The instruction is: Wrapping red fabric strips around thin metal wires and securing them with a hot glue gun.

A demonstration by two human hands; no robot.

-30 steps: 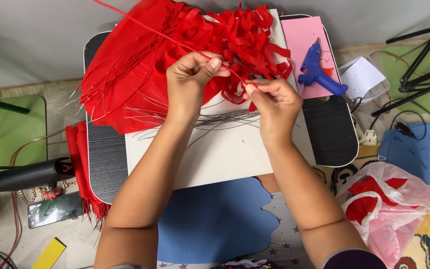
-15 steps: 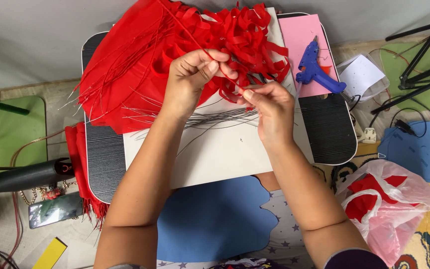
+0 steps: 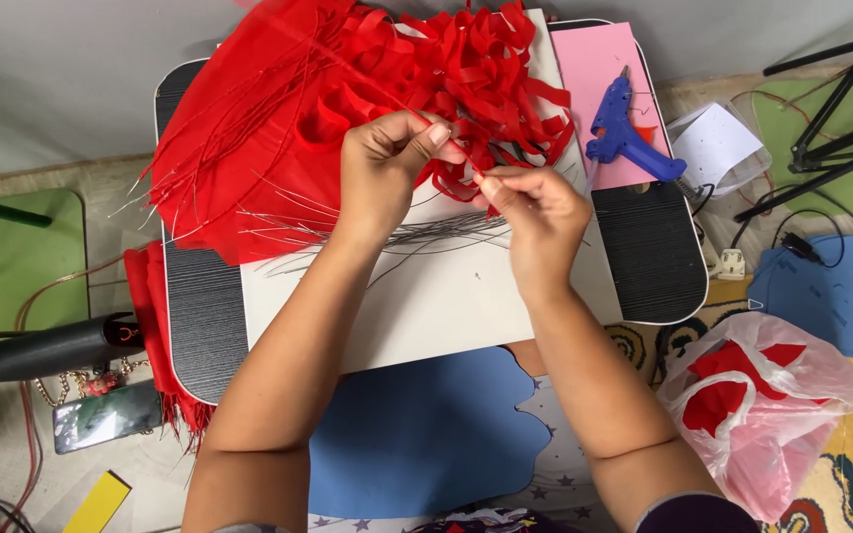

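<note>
My left hand (image 3: 387,163) and my right hand (image 3: 535,212) pinch a thin red-wrapped wire (image 3: 348,74) between fingertips, close together above a white board (image 3: 426,306). The wire runs up to the left over a heap of red paper sheets (image 3: 239,168). Behind my hands lies a pile of curled red paper strips (image 3: 486,69). A bundle of bare grey wires (image 3: 417,235) rests on the board just under my hands.
The board sits on a small black ribbed table (image 3: 649,252). A blue glue gun (image 3: 624,133) lies on pink paper (image 3: 594,69) at the right. A plastic bag with red material (image 3: 762,405), blue foam sheets (image 3: 426,444), a black tool (image 3: 41,350) and a phone (image 3: 106,417) lie around.
My hands have drawn closer together and shifted slightly toward the middle of the board, still working the red wire between the fingertips.
</note>
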